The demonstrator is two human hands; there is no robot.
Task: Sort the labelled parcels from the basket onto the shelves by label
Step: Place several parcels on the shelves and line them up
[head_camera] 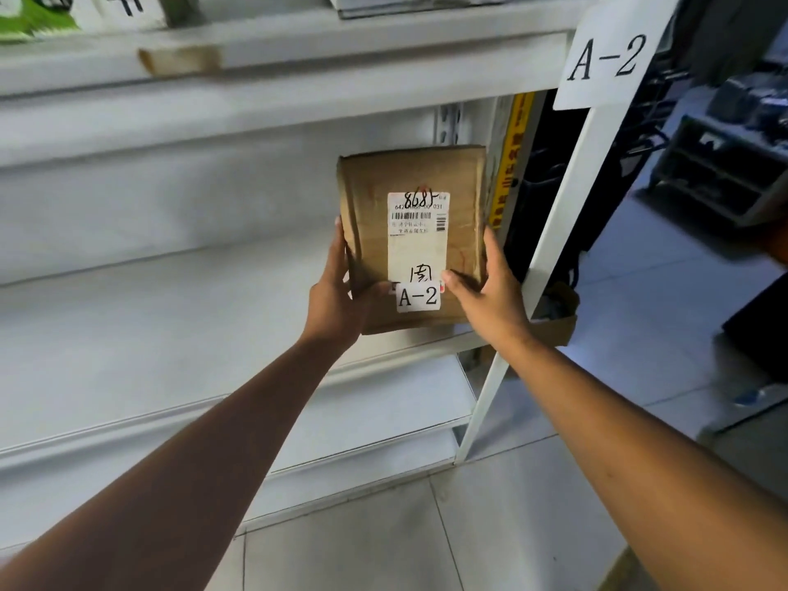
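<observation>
Cardboard parcel (413, 236) bearing an A-2 sticker (418, 296) is held upright in both hands at the right end of a white shelf bay, just left of the upright post (567, 198) that carries the matching A-2 sign (607, 57). The left hand (341, 300) wraps the parcel's lower left edge, and the right hand (490, 292) grips the lower right edge with its thumb across the front. The parcel's bottom edge hangs at the front lip of the shelf board (170, 326); whether it touches the board cannot be told.

Released this near the lip, the parcel could likely tip forward off its narrow edge and drop to the tiled floor (426, 526). A drift to the right would probably knock its corner on the post or the yellow strip (509, 164) behind.

Open board runs far back and well to the left. The upper shelf beam (256, 91) sits well above the parcel's top edge, leaving headroom to push it in. A small open carton (554, 326) lies beyond the post.
</observation>
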